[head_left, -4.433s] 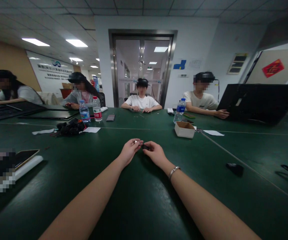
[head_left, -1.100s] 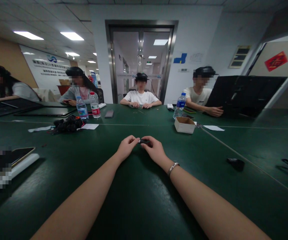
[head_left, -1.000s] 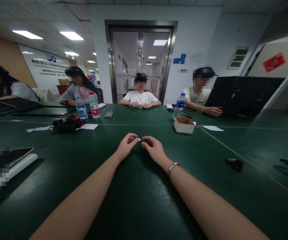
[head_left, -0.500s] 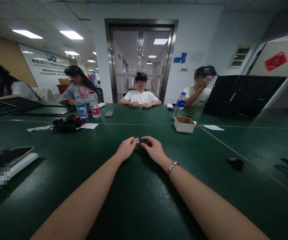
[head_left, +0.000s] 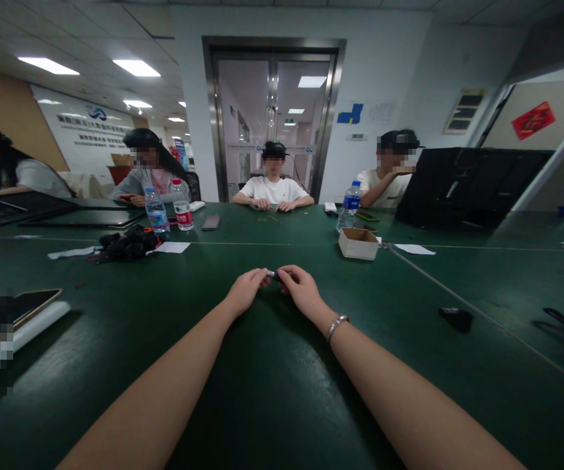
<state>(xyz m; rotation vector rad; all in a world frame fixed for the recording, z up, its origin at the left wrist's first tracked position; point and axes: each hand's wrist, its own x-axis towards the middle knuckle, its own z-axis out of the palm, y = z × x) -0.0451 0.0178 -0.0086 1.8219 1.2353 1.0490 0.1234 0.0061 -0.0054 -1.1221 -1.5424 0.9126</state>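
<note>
A small black object with a silver end (head_left: 273, 274) is held between my two hands over the green table; its kind is too small to make out. My left hand (head_left: 247, 289) pinches it at the silver end, fingers closed. On the dark end the fingers of my right hand (head_left: 302, 287) are closed too, thumb and index finger foremost. My fingers hide part of the object. A silver bracelet (head_left: 337, 328) is around my right wrist.
Beyond my hands stand an open carton (head_left: 358, 244) and water bottles (head_left: 157, 210). Black gear (head_left: 128, 245) lies at the left, a phone (head_left: 37, 307) nearer. A small black item (head_left: 456, 319) is at the right. People sit across the table (head_left: 262, 405).
My fingers have shifted a little on the small object, and more of its silver end shows between my hands. The whole view has moved slightly.
</note>
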